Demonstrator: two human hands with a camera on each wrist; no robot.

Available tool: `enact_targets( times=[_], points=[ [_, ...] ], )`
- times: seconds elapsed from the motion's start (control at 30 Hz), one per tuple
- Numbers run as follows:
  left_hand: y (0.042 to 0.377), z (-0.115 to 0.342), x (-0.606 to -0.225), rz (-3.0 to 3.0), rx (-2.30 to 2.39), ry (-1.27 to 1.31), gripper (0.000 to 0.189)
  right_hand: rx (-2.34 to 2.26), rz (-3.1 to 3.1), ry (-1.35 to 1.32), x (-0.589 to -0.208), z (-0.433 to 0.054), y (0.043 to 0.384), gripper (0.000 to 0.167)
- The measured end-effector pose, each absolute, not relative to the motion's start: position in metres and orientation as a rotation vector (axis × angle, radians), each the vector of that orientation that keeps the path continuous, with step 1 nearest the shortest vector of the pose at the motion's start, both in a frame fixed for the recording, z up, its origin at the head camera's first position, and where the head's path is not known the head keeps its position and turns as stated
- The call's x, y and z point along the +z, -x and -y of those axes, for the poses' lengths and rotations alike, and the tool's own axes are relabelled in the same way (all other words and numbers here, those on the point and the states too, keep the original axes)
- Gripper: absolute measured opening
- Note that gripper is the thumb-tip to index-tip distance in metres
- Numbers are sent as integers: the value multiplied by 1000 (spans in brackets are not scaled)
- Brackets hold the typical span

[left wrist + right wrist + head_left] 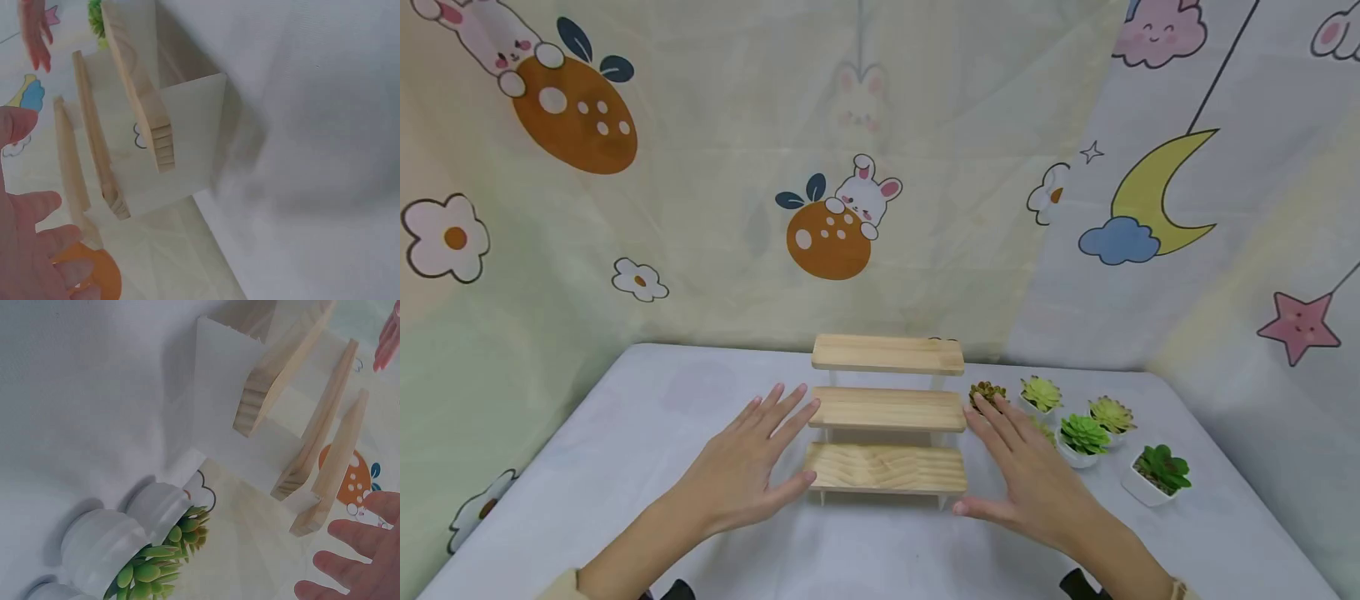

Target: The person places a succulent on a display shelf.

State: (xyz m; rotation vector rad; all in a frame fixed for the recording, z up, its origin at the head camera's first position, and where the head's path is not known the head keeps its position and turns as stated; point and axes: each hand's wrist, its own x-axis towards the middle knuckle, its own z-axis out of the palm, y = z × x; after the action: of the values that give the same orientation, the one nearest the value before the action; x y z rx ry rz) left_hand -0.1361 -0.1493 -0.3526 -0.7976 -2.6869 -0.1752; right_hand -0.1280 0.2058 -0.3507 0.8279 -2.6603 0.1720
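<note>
A three-tier wooden stand (887, 408) with white side supports stands in the middle of the table. To its left, my left hand (745, 471) is held with fingers spread and nothing in it. On the other side my right hand (1037, 471) is spread in the same way, also holding nothing. The left wrist view shows the stand's left end (187, 131) with a gap to the fingers (59, 240). In the right wrist view, the fingers (340, 569) are likewise apart from the stand (250, 412).
Small potted succulents stand to the right: a bright green one (1084, 435), a dark green one (1161, 471) in a square pot, and several others, one partly hidden behind my right hand. A white cloth (880, 550) covers the table. A cartoon-print curtain (715, 208) hangs behind.
</note>
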Motion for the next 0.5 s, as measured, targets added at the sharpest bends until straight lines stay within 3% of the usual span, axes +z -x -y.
enact_targets(
  times=[0.5],
  points=[
    [128, 151, -355, 2798, -590, 575, 62, 400, 2727, -617, -352, -217, 127, 96]
  ],
)
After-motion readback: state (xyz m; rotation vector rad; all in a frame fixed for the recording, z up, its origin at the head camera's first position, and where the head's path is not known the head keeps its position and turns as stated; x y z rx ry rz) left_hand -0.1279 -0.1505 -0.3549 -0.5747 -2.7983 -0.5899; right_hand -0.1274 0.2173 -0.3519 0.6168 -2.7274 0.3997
